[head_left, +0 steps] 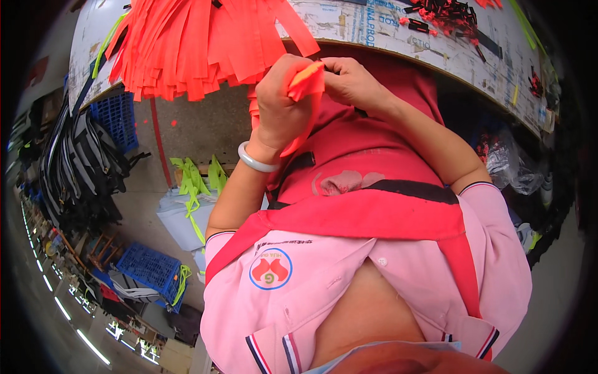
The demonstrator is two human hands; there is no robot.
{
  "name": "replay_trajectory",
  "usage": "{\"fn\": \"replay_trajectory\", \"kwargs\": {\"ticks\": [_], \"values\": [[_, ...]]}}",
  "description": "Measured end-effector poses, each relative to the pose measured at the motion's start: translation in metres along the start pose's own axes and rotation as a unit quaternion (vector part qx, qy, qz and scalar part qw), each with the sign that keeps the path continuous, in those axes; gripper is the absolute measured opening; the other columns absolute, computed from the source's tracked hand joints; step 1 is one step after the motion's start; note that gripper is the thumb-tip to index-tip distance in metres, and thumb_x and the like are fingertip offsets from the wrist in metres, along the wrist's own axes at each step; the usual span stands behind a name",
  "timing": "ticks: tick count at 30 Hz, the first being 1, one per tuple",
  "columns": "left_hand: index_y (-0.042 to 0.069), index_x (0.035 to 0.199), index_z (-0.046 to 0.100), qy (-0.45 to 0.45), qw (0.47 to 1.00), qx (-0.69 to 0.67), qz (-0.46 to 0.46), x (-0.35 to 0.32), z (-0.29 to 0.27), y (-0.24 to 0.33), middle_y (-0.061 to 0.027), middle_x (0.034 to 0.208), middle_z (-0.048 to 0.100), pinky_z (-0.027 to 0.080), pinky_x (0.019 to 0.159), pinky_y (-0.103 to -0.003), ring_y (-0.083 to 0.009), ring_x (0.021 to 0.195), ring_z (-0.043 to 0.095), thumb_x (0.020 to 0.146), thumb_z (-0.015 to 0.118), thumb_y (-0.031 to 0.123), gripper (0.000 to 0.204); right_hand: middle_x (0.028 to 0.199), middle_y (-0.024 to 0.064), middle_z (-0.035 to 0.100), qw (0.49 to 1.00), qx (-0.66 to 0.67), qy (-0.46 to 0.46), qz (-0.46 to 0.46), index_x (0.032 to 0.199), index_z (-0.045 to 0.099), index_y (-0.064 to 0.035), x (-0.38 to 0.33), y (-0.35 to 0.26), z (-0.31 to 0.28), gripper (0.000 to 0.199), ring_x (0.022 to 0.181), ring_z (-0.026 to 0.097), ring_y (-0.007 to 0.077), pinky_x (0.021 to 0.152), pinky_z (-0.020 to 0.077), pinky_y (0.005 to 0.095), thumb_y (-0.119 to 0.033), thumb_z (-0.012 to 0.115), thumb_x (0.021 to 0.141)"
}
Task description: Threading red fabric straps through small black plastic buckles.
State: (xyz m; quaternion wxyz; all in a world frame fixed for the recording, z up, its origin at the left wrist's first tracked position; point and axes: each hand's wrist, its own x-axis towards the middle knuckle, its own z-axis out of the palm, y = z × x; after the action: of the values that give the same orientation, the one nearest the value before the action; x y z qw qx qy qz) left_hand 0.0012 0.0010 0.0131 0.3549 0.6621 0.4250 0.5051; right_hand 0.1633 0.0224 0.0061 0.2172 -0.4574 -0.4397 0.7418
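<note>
My left hand (281,100), with a white bangle at the wrist, is closed around a bright orange-red fabric strip (306,87). Part of the strip sticks up past the fist, and more of it hangs down along the wrist. Close beside it, my right hand (356,84) has its fingers pinched together at the strip's end. A small dark spot shows at those fingertips, too small to name. A thick bundle of similar orange-red strips (193,47) drapes over the table edge, just left of my left hand.
Small black pieces with red bits (445,19) lie on the worn table (336,25). Black and grey straps (84,168) hang at left. Blue crates (149,268) and yellow-green strips (193,184) are on the floor side. A clear plastic bag (514,162) sits under the table at right.
</note>
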Motion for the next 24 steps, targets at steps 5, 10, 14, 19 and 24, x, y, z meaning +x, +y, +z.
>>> {"fn": "replay_trajectory", "kwargs": {"ticks": [5, 10, 14, 19, 24], "values": [[-0.003, 0.098, 0.062, -0.037, 0.942, -0.245, -0.224, 0.001, -0.025, -0.022, -0.0027, 0.085, 0.063, 0.046, 0.066, -0.022, -0.0071, 0.074, 0.056, 0.089, 0.060, 0.002, 0.010, 0.063, -0.0010, 0.049, 0.972, -0.205, 0.007, -0.118, 0.090, 0.061, 0.0011, 0.001, -0.010, -0.006, 0.024, 0.059, 0.044, 0.0058, 0.054, 0.0384, 0.0259, -0.022, 0.057, 0.091], [-0.003, 0.105, 0.064, -0.067, 0.954, -0.177, -0.234, 0.002, -0.019, -0.010, -0.0024, 0.087, 0.065, 0.048, 0.070, -0.021, -0.0075, 0.078, 0.059, 0.086, 0.063, 0.001, 0.019, 0.067, 0.0022, 0.054, 0.955, -0.229, 0.019, -0.187, 0.093, 0.061, 0.0025, 0.005, -0.001, -0.006, 0.026, 0.064, 0.047, 0.0081, 0.061, 0.0413, 0.0273, -0.023, 0.058, 0.090], [-0.002, 0.098, 0.066, -0.007, 0.959, -0.186, -0.215, -0.003, -0.021, -0.013, -0.0016, 0.080, 0.064, 0.048, 0.066, -0.021, -0.0077, 0.072, 0.059, 0.085, 0.065, 0.002, 0.014, 0.072, -0.0010, 0.057, 0.983, -0.166, -0.006, -0.080, 0.096, 0.065, -0.0027, -0.006, -0.015, -0.013, 0.025, 0.063, 0.046, 0.0038, 0.057, 0.0389, 0.0217, -0.027, 0.060, 0.090], [-0.002, 0.092, 0.067, 0.035, 0.952, -0.209, -0.221, -0.006, -0.015, -0.009, -0.0010, 0.074, 0.063, 0.047, 0.062, -0.021, -0.0071, 0.066, 0.057, 0.086, 0.065, 0.004, 0.009, 0.084, 0.0000, 0.066, 0.996, 0.018, 0.019, -0.080, 0.109, 0.064, -0.0062, -0.008, -0.007, -0.019, 0.025, 0.053, 0.041, 0.0008, 0.044, 0.0312, 0.0158, -0.025, 0.058, 0.093], [-0.002, 0.091, 0.067, 0.010, 0.965, -0.169, -0.201, -0.008, -0.016, 0.001, -0.0002, 0.075, 0.062, 0.046, 0.062, -0.021, -0.0069, 0.067, 0.056, 0.085, 0.065, 0.002, 0.007, 0.103, 0.0041, 0.066, 0.987, 0.119, 0.019, -0.105, 0.124, 0.055, -0.0076, -0.006, -0.003, -0.016, 0.032, 0.053, 0.042, 0.0011, 0.043, 0.0295, 0.0154, -0.022, 0.054, 0.095]]}}
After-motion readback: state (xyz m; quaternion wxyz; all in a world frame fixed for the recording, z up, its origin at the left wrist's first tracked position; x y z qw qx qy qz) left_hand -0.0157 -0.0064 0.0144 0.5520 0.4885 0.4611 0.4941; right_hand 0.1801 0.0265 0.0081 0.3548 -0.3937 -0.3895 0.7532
